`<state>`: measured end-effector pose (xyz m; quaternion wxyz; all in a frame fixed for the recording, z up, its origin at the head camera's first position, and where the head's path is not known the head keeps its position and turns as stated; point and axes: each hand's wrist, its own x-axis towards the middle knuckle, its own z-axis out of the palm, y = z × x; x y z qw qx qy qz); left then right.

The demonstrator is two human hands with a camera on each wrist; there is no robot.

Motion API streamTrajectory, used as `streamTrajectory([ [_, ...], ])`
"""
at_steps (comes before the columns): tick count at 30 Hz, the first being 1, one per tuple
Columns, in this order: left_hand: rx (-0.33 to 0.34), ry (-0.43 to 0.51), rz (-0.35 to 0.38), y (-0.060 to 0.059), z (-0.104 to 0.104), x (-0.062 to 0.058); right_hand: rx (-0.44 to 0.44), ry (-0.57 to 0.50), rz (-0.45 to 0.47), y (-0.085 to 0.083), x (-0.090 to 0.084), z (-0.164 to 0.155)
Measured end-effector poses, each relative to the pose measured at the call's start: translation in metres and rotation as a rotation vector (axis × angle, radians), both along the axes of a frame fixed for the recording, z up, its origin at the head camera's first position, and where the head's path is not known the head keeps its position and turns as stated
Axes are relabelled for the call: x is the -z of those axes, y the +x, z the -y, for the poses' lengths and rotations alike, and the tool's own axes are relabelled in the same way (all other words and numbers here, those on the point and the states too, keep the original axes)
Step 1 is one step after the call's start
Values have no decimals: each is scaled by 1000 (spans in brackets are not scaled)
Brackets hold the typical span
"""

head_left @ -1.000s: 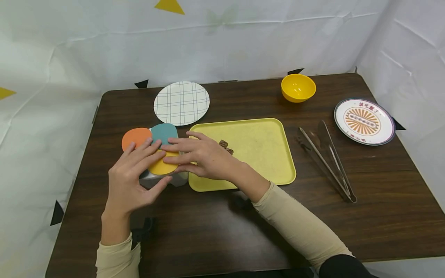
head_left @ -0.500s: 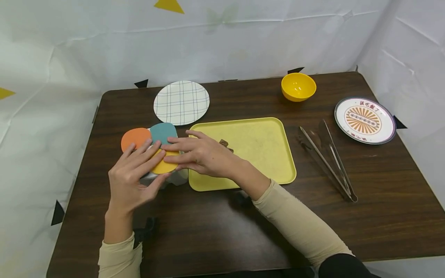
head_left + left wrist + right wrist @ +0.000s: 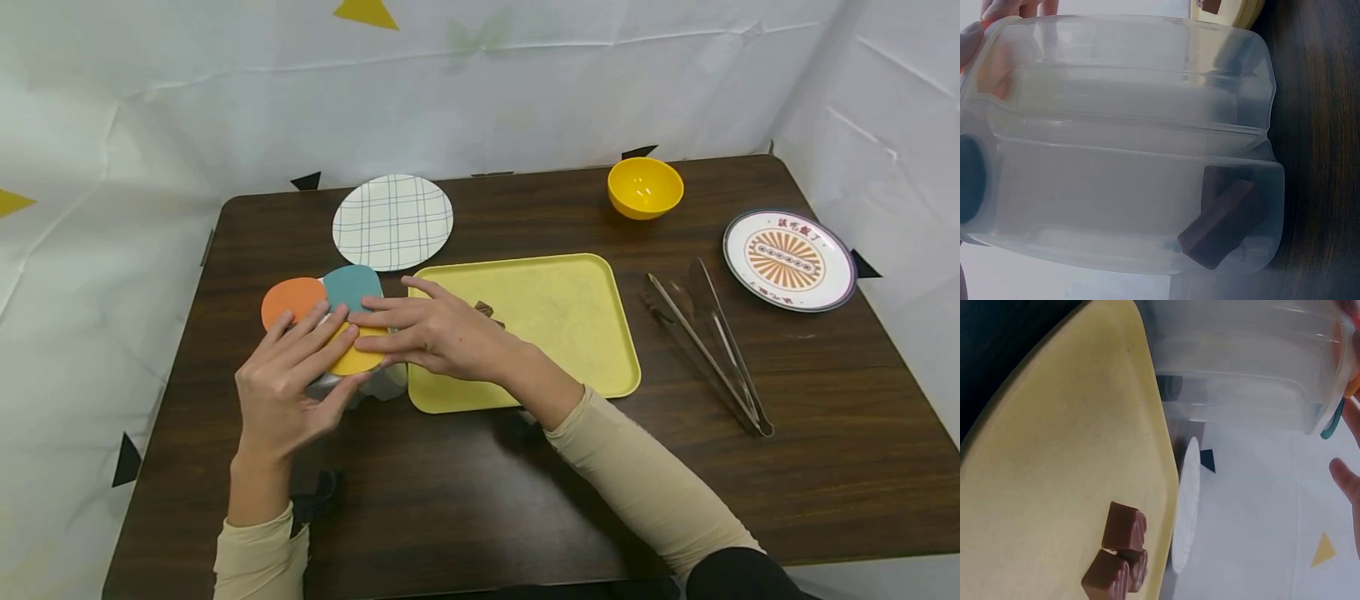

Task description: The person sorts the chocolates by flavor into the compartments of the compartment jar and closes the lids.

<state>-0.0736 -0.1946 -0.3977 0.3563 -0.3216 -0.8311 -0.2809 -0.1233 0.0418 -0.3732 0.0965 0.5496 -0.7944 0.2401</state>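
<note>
1. My left hand (image 3: 288, 387) presses straight fingers on the clear container's (image 3: 1129, 144) yellow lid flap (image 3: 352, 358), thumb against its near side.
2. My right hand (image 3: 435, 333) lies flat across the lid, beside the yellow tray (image 3: 570, 333).
3. One chocolate piece (image 3: 1222, 225) sits inside; more chocolates (image 3: 1119, 556) remain on the tray.

Staged tabletop booth (white sheeting (image 3: 525, 83))
</note>
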Motion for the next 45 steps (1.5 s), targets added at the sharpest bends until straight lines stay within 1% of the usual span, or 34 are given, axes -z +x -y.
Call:
streamTrajectory([
  [7,-10,58,23,1,-2,-1,-4,-15,21,2,-5,0],
  [10,-19,71,18,0,-3,-1,-14,-42,86,3,-4,0],
  [13,-25,80,11,0,-4,-2,-2,-62,153,5,-3,0],
  [15,-29,89,5,0,-5,-2,12,-75,180,6,-2,0],
  [21,-38,113,-1,1,-6,-2,27,-139,199,5,-1,2],
  [27,-75,91,16,1,-7,-4,59,-165,249,3,-5,3],
  [32,-106,115,-4,1,-10,-5,52,-210,272,1,-3,3],
  [36,-127,132,-11,1,-12,-6,49,-226,279,1,-1,3],
  [45,-138,151,0,2,-13,-5,48,-271,290,6,1,2],
])
